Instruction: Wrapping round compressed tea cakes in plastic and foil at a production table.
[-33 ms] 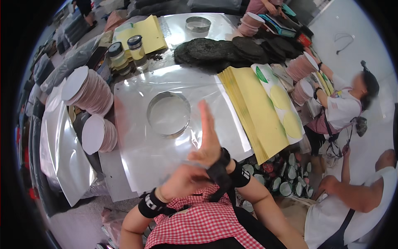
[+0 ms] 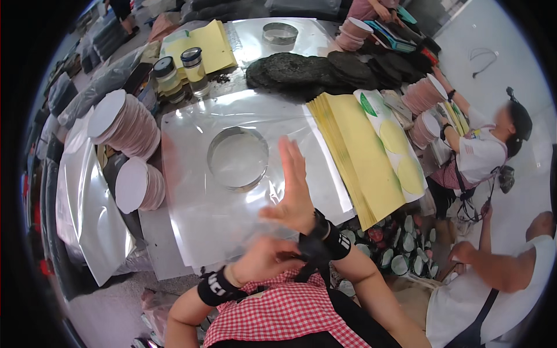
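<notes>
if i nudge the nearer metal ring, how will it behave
The nearer metal ring would probably slide easily, since the clear plastic under it looks glossy. Its thin wall suggests it is fairly light. Lying flat and wide, it seems unlikely to tip.

We have one black strap [image 2: 309, 255] around the base of the right hand [image 2: 296, 202], just beside a black wristband [image 2: 335, 242]. Dull, flat, partly blurred. Part hangs off, tilted down toward the checked apron [image 2: 270, 310]. Left hand [image 2: 262, 260] right at it; touching, we can't tell.
</notes>
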`<state>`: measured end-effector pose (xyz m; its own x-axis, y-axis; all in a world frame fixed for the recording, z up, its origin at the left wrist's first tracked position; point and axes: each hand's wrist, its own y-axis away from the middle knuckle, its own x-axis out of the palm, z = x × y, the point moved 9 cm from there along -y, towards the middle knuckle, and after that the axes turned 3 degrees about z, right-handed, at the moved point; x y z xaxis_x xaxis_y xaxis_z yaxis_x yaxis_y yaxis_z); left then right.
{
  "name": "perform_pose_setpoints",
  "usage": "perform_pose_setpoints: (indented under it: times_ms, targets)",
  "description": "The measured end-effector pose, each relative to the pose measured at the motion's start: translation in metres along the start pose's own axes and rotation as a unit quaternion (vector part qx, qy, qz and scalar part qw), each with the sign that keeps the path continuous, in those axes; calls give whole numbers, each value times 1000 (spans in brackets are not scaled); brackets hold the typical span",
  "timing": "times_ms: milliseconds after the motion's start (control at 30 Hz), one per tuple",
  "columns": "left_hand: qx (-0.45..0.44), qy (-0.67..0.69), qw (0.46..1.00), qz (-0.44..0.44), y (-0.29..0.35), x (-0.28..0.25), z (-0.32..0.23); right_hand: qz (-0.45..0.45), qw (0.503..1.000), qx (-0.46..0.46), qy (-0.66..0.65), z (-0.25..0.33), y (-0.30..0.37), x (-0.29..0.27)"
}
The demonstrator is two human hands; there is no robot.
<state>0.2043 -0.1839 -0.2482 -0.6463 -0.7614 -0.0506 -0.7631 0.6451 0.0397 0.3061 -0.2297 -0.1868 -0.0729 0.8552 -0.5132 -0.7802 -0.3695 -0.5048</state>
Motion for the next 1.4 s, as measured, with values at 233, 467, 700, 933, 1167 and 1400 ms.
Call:
perform_pose_setpoints:
  times_ms: [233,467,700,933,1167,1400]
  targets:
    - [33,-44,998,-21,-16,15,-10,31,963,-150,222,20,-15,26]
    - [120,76,982,-124,-16,18,50,316,776,160,-522,82,8,46]
    - [45,50,978,199,-35,16,-32,450,355,283,-769,155,67,96]
    - [83,220,972,24,-36,22,12,307,834,129,-440,78,0,87]
    - [95,-52,989,-98,-14,27,4,66,964,-165,196,20,-23,52]
    - [97,20,992,-75,-27,14,63,107,976,-142,127,18,-15,65]
